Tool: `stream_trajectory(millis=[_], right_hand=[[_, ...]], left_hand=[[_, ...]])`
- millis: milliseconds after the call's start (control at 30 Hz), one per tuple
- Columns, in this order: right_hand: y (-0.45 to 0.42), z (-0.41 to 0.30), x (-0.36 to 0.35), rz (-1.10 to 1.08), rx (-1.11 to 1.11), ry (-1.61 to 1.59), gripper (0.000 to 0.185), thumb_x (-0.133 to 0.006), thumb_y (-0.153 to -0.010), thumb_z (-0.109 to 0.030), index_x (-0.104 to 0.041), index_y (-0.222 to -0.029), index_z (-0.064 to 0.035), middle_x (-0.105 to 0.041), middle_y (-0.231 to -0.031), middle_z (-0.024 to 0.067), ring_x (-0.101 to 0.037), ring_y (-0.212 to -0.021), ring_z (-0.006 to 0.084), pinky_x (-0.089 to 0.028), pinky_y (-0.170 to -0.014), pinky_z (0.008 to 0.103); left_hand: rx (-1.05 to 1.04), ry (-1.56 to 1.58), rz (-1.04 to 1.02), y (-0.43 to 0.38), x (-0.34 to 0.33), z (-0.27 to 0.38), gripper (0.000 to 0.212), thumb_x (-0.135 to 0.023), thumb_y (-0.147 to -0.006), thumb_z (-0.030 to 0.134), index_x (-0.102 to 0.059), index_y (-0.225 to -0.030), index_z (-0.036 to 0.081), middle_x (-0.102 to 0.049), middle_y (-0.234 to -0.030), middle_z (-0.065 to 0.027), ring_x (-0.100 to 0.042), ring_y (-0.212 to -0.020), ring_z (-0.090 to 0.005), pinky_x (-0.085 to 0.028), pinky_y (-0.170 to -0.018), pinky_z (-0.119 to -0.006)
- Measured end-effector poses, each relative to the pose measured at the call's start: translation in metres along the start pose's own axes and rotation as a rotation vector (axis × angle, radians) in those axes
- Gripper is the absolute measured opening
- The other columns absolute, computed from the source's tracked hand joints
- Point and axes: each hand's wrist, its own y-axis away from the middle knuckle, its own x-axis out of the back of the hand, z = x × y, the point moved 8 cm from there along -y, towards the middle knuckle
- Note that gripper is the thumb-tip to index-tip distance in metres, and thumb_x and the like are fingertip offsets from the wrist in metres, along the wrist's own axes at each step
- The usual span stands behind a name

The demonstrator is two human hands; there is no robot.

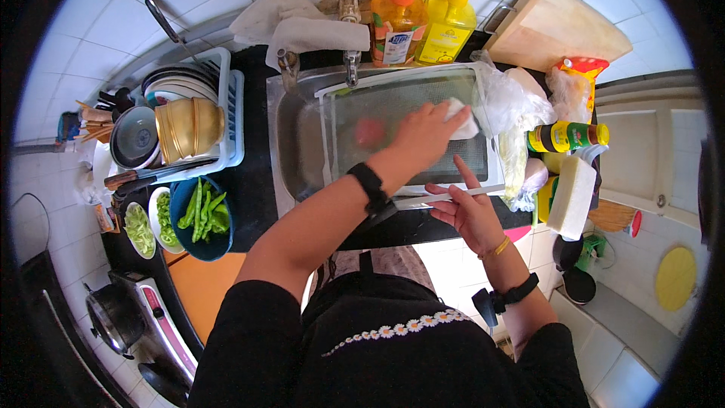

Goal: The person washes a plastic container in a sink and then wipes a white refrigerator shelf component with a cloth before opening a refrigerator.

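Note:
A clear, glass-like panel with a white frame (327,141) lies tilted over the steel sink (291,147). My left hand (416,136) presses a white cloth (464,124) against its upper right part. My right hand (467,207) grips the panel's white near edge, thumb on top and some fingers showing past the strip. A fine grid pattern and a blurred reddish patch show through or on the panel; which of the two I cannot tell.
Behind the sink stand a faucet (351,62) and two pump bottles (399,22). A dish rack (235,119) and a blue bowl of green peppers (226,238) are at left. Bagged vegetables (512,164), a sauce bottle (566,136) and a cutting board (558,28) crowd the right.

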Motion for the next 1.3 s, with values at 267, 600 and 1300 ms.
stream_trajectory(millis=[267, 600, 1300], right_hand=[[0.0, -0.003, -0.005, 0.021, 0.003, 0.056, 0.066, -0.045, -0.104, -0.01, -0.009, -0.159, -0.0195, -0.063, -0.125, 0.0261, -0.072, -0.098, 0.0233, -0.061, -0.084, 0.0319], [-0.001, -0.002, -0.009, 0.006, 0.003, 0.066, 0.066, -0.047, -0.104, -0.012, -0.011, -0.159, -0.0185, -0.064, -0.124, 0.0238, -0.071, -0.099, 0.0225, -0.059, -0.085, 0.0319], [-0.001, -0.001, -0.01, 0.051, 0.029, 0.085, 0.063, -0.044, -0.104, -0.012, -0.013, -0.158, -0.0196, -0.064, -0.123, 0.0256, -0.072, -0.096, 0.023, -0.061, -0.083, 0.0328]], left_hand=[[0.18, 0.011, 0.012, -0.083, -0.008, -0.041, 0.061, -0.049, -0.092, 0.007, -0.038, -0.15, 0.023, -0.049, -0.137, -0.0177, -0.052, -0.119, -0.0404, -0.049, -0.095, -0.052], [0.569, 0.075, 0.14, 0.017, -0.037, -0.156, 0.052, -0.053, -0.09, 0.016, -0.048, -0.141, 0.018, -0.051, -0.136, -0.0194, -0.049, -0.124, -0.0416, -0.044, -0.099, -0.054], [0.702, -0.04, -0.3, 0.134, -0.111, -0.305, 0.067, -0.045, -0.099, 0.032, -0.019, -0.155, 0.006, -0.023, -0.151, -0.0395, -0.038, -0.135, -0.0503, -0.038, -0.109, -0.051]])
